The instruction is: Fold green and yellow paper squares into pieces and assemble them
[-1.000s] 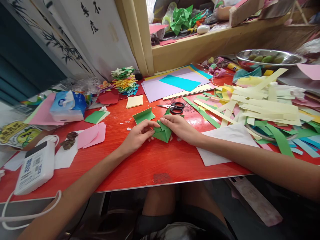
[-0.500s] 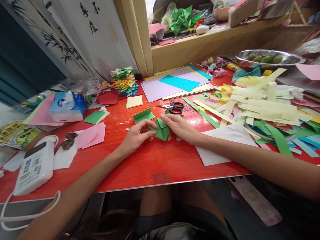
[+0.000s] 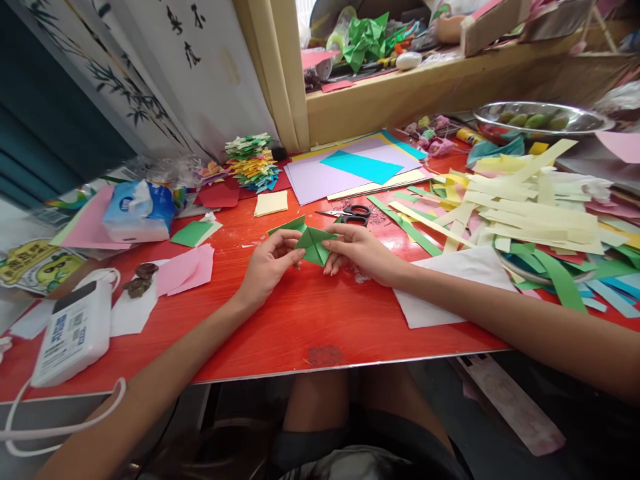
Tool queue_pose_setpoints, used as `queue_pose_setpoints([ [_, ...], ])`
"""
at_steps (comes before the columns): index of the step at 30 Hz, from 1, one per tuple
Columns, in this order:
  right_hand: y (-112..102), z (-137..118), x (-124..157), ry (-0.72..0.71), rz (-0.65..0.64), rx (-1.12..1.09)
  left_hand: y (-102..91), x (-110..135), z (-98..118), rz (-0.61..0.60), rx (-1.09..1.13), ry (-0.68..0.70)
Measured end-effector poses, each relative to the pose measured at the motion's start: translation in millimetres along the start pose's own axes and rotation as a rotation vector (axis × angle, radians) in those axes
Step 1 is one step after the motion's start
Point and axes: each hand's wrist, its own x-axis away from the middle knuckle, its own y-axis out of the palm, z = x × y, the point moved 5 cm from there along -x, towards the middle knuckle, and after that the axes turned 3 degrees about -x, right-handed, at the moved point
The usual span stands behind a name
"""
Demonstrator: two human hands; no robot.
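A folded green paper [image 3: 313, 243] is held just above the red table [image 3: 300, 320], between both my hands. My left hand [image 3: 270, 261] pinches its left corner with thumb and fingers. Its right corner is pinched by my right hand [image 3: 361, 251]. The paper forms a small triangle with creases showing. Black-handled scissors [image 3: 350, 213] lie just behind it, and another folded green piece [image 3: 283, 228] lies behind my left hand.
Stacked coloured sheets [image 3: 350, 170] lie at the back. A heap of paper strips [image 3: 525, 207] fills the right side, with a white sheet [image 3: 450, 287] near my right forearm. Pink papers [image 3: 185, 270], a tissue pack [image 3: 137, 212] and a white device [image 3: 70, 333] sit left.
Both hands have lifted the green paper off the table and moved it slightly away from me. It is now turned so a flat triangular face shows.
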Motion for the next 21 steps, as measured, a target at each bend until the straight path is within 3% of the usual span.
queue_pose_setpoints([
  [7, -7, 2, -1, -0.031, 0.010, -0.208, 3.0, 2, 4, -0.043, 0.020, 0.006],
  [15, -2, 0, 0, -0.004, -0.010, -0.220, -1.5, 3, 9, 0.027, -0.056, 0.083],
  [21, -1, -1, 0, 0.020, 0.055, -0.177, -3.5, 4, 11, 0.039, -0.151, 0.123],
])
